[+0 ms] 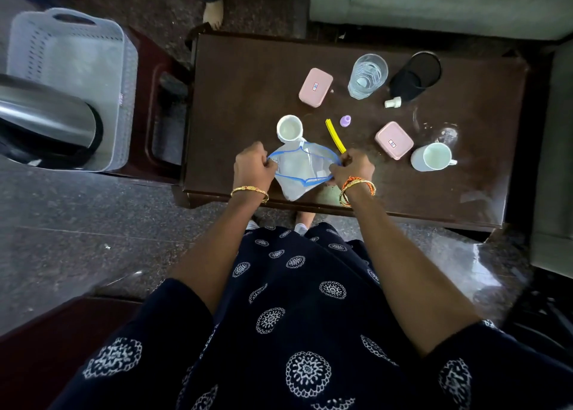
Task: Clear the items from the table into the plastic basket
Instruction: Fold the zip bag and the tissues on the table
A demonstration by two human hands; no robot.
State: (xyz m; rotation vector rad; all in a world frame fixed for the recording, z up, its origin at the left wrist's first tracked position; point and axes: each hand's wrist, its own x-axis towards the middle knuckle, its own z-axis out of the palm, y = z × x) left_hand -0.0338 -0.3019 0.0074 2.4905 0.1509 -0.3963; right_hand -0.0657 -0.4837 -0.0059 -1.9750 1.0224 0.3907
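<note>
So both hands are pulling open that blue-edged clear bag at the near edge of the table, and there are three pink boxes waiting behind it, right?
Not quite: the head view shows two pink boxes, not three, one beside the drinking glass and one beside a white mug. The rest holds: the left hand and right hand pull open the blue-edged clear bag at the table's near edge.

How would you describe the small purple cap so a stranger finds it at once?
Start at the dark brown wooden table, near its middle. Beside the top end of the yellow plastic strip stands the small purple cap. It is the only purple thing there.
</note>
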